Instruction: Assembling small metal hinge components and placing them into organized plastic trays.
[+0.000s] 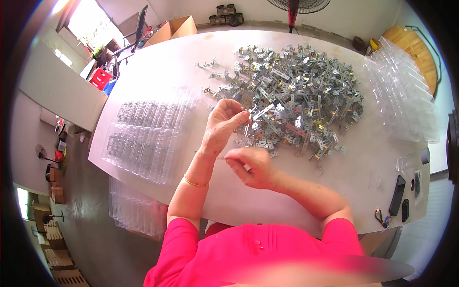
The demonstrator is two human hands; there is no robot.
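Two hands work at a white surface (158, 67): the left hand (224, 119) pinches one metal bracket (247, 125) in its fingers, the right hand (251, 165) curls narrowly around a small pale piece. One uncountable bracket heap (296, 86) lies just beyond; clear trays (143, 134) left, phone (397, 195) right.

A black phone (397, 195) and keys (381, 217) lie on the white table (267, 201). A fan (299, 5) stands behind it.
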